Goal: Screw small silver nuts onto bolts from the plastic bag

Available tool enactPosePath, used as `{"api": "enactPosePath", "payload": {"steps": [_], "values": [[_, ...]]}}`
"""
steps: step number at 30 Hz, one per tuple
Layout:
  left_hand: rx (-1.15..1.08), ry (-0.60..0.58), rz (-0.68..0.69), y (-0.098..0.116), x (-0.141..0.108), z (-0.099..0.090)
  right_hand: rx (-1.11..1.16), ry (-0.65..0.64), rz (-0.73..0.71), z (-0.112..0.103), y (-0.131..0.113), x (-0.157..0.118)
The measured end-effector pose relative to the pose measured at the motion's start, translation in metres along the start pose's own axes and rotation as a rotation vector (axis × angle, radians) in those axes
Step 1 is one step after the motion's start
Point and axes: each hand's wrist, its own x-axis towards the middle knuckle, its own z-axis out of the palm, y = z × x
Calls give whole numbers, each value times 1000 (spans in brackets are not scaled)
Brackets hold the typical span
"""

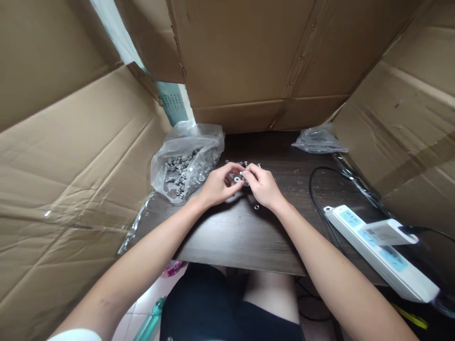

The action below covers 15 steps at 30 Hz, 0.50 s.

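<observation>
My left hand point(222, 183) and my right hand point(262, 183) meet above the middle of the dark table. Thumb and fingers of my right hand are pinched on a small silvery metal fastener point(242, 173); its exact kind is too small to tell. My left hand curls around the same spot, its fingertips close against the right ones, and what they grip is partly hidden. Under and behind the hands lie several loose metal fasteners, with a washer point(237, 179) between them. Nearer to me, a single nut point(256, 207) rests on the table.
Left of my hands, a clear plastic bag point(165, 154) holds many screws. Another clear bag point(318, 139) lies at the back right. A white power strip point(408, 279) with a plugged-in adapter and black cable point(312, 182) is on the right. Cardboard walls point(245, 57) surround the table point(227, 241).
</observation>
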Motion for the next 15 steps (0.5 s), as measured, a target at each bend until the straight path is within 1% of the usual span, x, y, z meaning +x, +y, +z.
{"api": "enactPosePath", "payload": {"steps": [2,5,7,8,9,10,11,12,13,15], "values": [[86,-25,46,1,-1,-2,25,-17,-6,1,0,-1],[239,-4,97,4,0,-13,84,-47,-18,2,1,-2],[403,68,82,10,2,-29,138,-35,-5,2,2,-3],[498,131,36,14,3,-39,155,-20,0,2,3,-3],[592,209,-53,17,5,-50,162,-8,3,2,4,-3],[677,287,-174,21,6,-62,166,4,4,2,5,-2],[751,340,-303,23,6,-74,167,13,3,2,5,-2],[811,367,-431,25,7,-84,168,20,2,2,6,-2],[856,355,-544,24,7,-93,170,26,0,2,7,-2],[906,322,-694,21,7,-104,167,35,-2,2,8,-1]]}}
